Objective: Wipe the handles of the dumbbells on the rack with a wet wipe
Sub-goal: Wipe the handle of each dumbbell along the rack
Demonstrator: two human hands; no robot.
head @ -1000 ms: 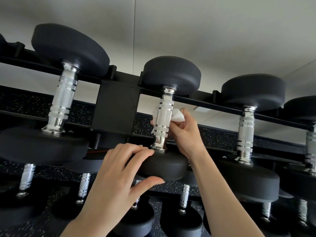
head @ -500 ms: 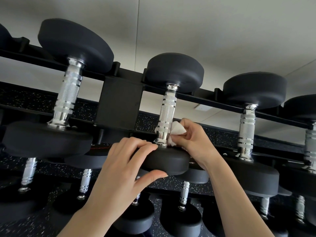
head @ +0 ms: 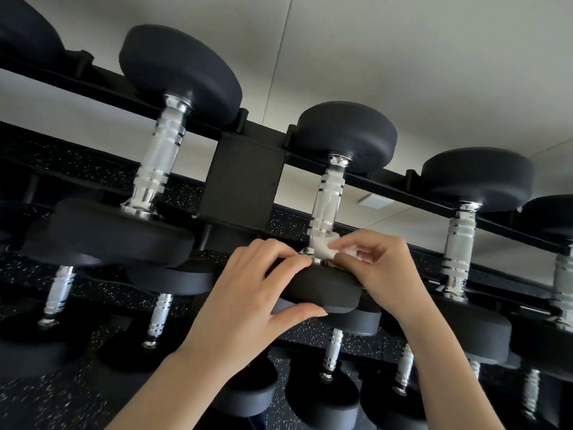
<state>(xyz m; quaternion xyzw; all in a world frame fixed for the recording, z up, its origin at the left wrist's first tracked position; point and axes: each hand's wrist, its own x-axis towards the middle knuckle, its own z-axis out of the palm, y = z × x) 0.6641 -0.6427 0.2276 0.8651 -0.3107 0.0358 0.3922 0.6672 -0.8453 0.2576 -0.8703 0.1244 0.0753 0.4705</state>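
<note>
Sliding down since the earlier frames, the wipe (head: 324, 250) is now sitting at the very bottom of the handle (head: 329, 202), right where the chrome collar meets the near head (head: 322, 288) of the middle dumbbell. I am seeing the right hand (head: 379, 274) pinching the wipe against the handle, fingers curled and closed on the white wad; how far it is wrapping round the back of the bar I cannot tell, as the knuckles are hiding that side. The left hand (head: 248, 302) is bracing the near head, fingers draped over its top edge and thumb pressing underneath, closed on it rather than loose.

I am judging the wipe to be soft, limp and damp, so it is going to bunch and slip unless it is being held folded against the metal with fingertip pressure. The handle looks knurled between smooth chrome bands, which should be dragging on the cloth and giving good grip on the rough parts, less on the bands. The dumbbell itself is heavy and stiff, resting in the rack (head: 238, 184), so it is unlikely to be shifting much, though steadying the head is keeping the bar from rolling. Its neighbour (head: 458, 240) to the right is waiting, well apart.
</note>
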